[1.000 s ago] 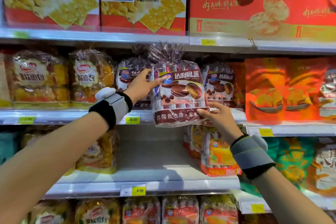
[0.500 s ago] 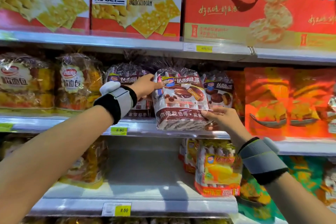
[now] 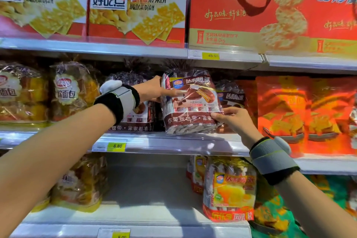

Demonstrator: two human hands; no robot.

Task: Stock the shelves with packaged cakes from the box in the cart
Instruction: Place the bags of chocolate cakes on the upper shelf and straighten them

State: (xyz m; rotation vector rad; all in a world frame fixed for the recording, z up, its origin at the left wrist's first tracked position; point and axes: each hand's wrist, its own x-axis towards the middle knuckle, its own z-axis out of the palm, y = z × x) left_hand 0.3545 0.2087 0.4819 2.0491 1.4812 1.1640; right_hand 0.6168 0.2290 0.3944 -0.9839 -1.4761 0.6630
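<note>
Seemingly near the end of one placement, the head view shows a brown bag of packaged cakes (image 3: pixel 190 102) standing at the front of the middle shelf (image 3: pixel 173 142), its lower edge at or just above the shelf lip; I cannot tell whether it bears its full weight there. The left hand (image 3: pixel 154 91) holds the bag's upper left edge, thumb laid across the printed front and fingers hidden behind, so that grip is closed on the bag. The right hand (image 3: pixel 234 119) pinches the lower right corner, fingertips on the front film. Holding opposite corners probably keeps the soft, crinkly wrapper upright and facing outward while it slides into the slot.

That slot lies between a matching brown bag (image 3: pixel 135 114) just beside it on the left and another brown bag (image 3: pixel 230 98) partly hidden behind it on the right, so like goods line up above the yellow price tag (image 3: pixel 116 146). Bread bags (image 3: pixel 71 91) sit further left, orange snack bags (image 3: pixel 301 114) to the right, biscuit boxes (image 3: pixel 135 13) on the shelf above. Below, a yellow cake bag (image 3: pixel 230 189) stands beside a bare stretch of shelf.

Neither the cart nor its box is in view.
</note>
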